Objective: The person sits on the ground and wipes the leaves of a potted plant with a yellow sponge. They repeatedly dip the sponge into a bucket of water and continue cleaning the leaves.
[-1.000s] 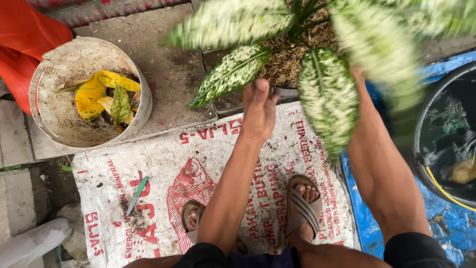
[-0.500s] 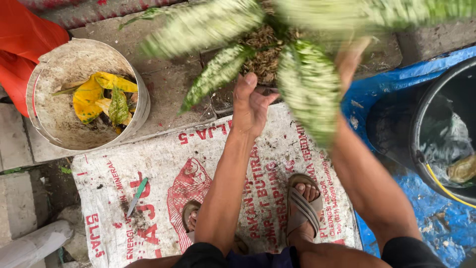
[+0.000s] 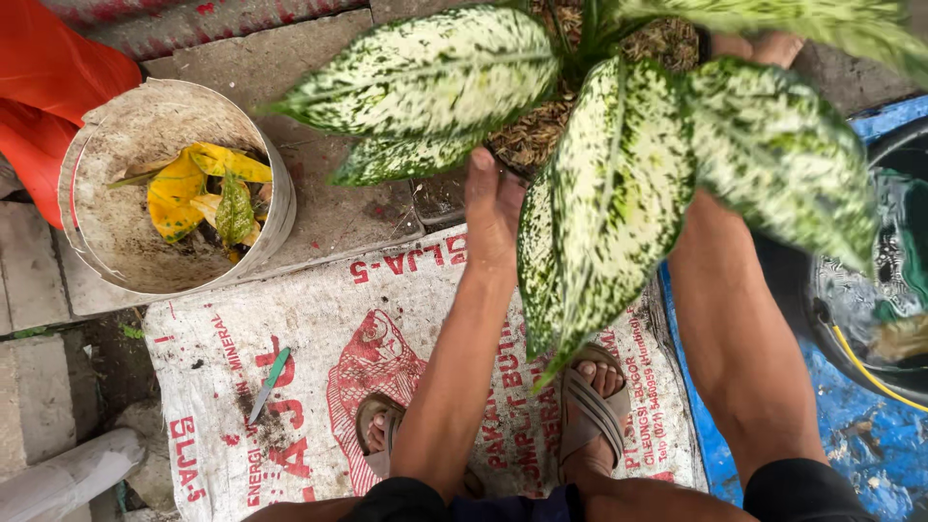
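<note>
1. Far left on the paving stands a white bucket (image 3: 174, 193) holding yellow and spotted fallen leaves (image 3: 198, 193), with an orange cloth (image 3: 58, 97) just beside it.
2. Below it, a printed white sack (image 3: 319, 367) lies flat under the person's sandalled feet, a small green-handled tool (image 3: 269, 383) resting on it.
3. At centre, the left hand (image 3: 491, 208) presses against the root ball of the speckled plant (image 3: 599, 164); its fingers lie hidden beneath the leaves, so I cannot tell their grasp.
4. At upper right, the right hand (image 3: 764, 46) touches the plant's far side, its fingers mostly hidden too.
5. Far right, a dark basin (image 3: 870, 290) sits on a blue tarp (image 3: 773, 425).
</note>
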